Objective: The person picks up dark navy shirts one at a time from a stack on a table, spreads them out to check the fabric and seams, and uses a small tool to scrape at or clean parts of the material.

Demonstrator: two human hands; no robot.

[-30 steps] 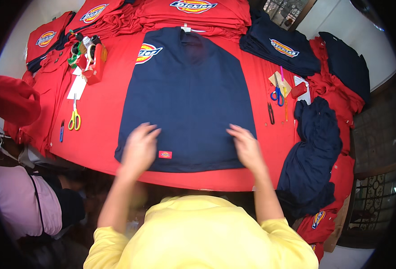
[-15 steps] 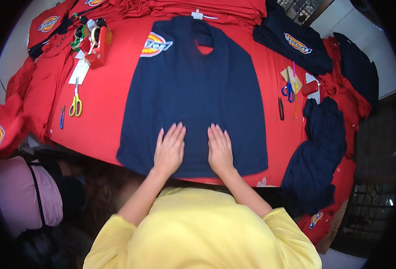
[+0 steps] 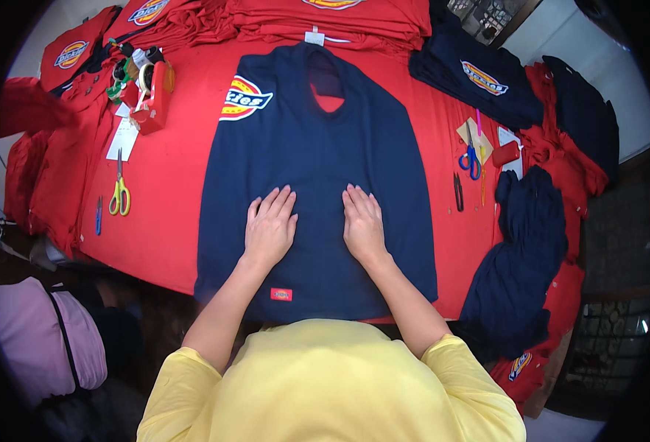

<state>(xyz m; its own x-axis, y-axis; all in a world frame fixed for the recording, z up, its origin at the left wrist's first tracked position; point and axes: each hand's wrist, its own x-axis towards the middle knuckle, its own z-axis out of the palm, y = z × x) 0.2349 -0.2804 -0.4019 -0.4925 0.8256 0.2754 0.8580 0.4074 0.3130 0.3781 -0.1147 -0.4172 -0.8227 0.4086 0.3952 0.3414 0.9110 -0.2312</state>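
Observation:
A navy-blue shirt (image 3: pixel 317 162) lies spread on the red cloth-covered table, its neck opening at the far end. On its upper left is a colourful printed badge (image 3: pixel 245 99), and near the hem sits a small red label (image 3: pixel 281 294). My left hand (image 3: pixel 270 227) rests flat on the left half of the shirt, fingers stretched out and holding nothing. Level with it, my right hand (image 3: pixel 364 223) lies flat on the right half, also with fingers extended. The sleeves do not show.
Yellow-handled scissors (image 3: pixel 120 193), a blue snipper (image 3: pixel 99 215) and a red tape dispenser (image 3: pixel 154 99) lie left. Blue-handled scissors (image 3: pixel 470 156) and a black snipper (image 3: pixel 458 193) lie right, beside crumpled navy cloth (image 3: pixel 527 236). Folded red shirts (image 3: pixel 332 22) and navy shirts (image 3: pixel 479 77) surround the far side.
The navy shirt has come nearer to me, and its red label now shows. My hands lie farther from its hem. At far left, a red garment has moved up and is blurred.

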